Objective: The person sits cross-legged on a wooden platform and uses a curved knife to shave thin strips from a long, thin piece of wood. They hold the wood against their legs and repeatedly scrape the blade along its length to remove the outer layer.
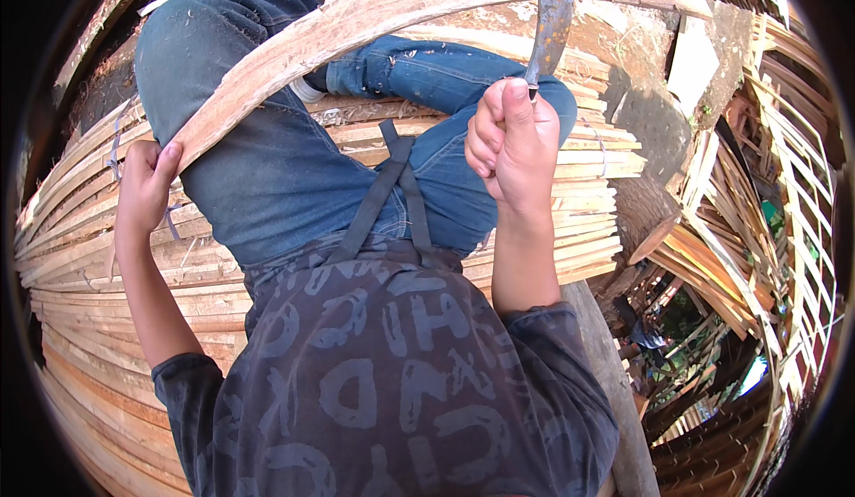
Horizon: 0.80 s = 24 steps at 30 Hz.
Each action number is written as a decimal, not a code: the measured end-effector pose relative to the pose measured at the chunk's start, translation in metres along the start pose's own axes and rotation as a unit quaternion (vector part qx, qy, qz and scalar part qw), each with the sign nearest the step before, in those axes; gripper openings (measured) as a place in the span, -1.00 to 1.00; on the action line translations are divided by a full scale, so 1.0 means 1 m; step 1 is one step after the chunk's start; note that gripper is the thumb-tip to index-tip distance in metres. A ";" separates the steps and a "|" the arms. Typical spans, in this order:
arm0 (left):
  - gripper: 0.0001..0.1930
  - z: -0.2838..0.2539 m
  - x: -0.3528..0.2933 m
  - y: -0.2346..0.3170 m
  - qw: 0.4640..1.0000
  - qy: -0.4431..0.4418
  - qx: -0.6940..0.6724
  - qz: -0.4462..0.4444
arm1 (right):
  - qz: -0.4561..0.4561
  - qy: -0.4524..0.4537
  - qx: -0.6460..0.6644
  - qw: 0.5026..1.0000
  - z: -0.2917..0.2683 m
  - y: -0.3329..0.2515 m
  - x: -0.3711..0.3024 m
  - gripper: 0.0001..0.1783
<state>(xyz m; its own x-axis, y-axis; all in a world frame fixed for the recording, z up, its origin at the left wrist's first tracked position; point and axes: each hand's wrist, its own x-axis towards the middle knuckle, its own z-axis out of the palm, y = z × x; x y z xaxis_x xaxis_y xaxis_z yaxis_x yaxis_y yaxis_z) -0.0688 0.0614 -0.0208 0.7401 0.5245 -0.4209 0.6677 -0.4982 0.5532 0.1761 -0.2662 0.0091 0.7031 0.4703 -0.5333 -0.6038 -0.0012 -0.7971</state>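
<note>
A long, pale wooden slat [356, 29] arcs across the upper part of the view, its near end over my left thigh. My left hand [145, 176] is closed round that near end, thumb on top. In a fist, my right hand [512, 141] grips a curved, rust-spotted metal blade [552, 20] by its lower end; the handle is hidden inside the fingers. The blade crosses the slat near its far right part, and I cannot tell how deep its edge touches.
I sit on bundles of stacked wooden slats [98, 319], some tied with thin strips. A cut log [655, 221] lies to the right, near more loose strips [712, 265] and a lattice of thin sticks [802, 176]. Shavings cover the ground ahead.
</note>
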 end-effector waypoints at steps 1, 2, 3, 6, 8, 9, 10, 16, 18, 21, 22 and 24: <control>-0.44 0.000 0.000 -0.001 1.000 0.000 0.000 0.000 | -0.093 0.060 -0.057 0.992 -0.001 0.007 0.003 -0.52; -0.45 0.002 0.000 -0.003 1.000 0.023 -0.004 0.005 | -0.184 0.118 -0.114 0.969 -0.005 0.019 0.009 -0.51; -0.45 0.006 0.001 -0.005 0.999 0.046 -0.008 0.010 | -0.273 0.176 -0.170 0.930 -0.008 0.026 0.017 -0.51; -0.49 -0.004 -0.001 0.003 0.999 -0.015 0.015 -0.036 | -0.169 0.194 0.056 0.965 -0.050 -0.009 0.032 -0.50; -0.52 -0.009 -0.003 0.002 0.996 -0.053 0.023 -0.061 | -0.169 0.139 -0.019 0.976 -0.072 -0.023 0.022 -0.49; -0.54 -0.007 -0.003 -0.005 0.997 -0.048 0.016 -0.058 | -0.143 0.087 0.001 0.986 -0.074 -0.026 0.015 -0.49; -0.55 -0.006 -0.003 -0.011 0.998 -0.042 0.009 -0.056 | -0.117 0.035 0.020 0.992 -0.074 -0.029 0.006 -0.50; -0.56 0.002 -0.005 -0.012 1.000 0.011 0.004 -0.022 | 0.044 -0.279 0.084 0.956 -0.045 -0.008 -0.008 -0.48; -0.55 0.002 -0.002 -0.007 0.999 -0.007 -0.009 -0.035 | 0.059 -0.266 0.153 0.950 -0.036 -0.001 -0.003 -0.49; -0.51 -0.003 0.000 -0.004 0.998 -0.040 -0.012 -0.054 | 0.052 -0.228 0.177 0.956 -0.032 0.003 0.008 -0.49; -0.50 -0.004 0.000 -0.003 0.997 -0.052 -0.011 -0.059 | 0.053 -0.214 0.170 0.961 -0.030 0.003 0.010 -0.48; -0.47 -0.004 -0.002 0.001 0.998 -0.040 -0.013 -0.047 | 0.057 -0.184 0.155 0.969 -0.023 0.001 0.012 -0.48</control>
<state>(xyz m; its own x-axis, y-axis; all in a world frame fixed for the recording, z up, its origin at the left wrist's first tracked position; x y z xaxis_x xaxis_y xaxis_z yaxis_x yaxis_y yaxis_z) -0.0694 0.0628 -0.0165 0.6794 0.5109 -0.5267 0.7326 -0.4305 0.5273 0.1925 -0.2812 -0.0050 0.4782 0.7661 -0.4294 -0.7932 0.1669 -0.5856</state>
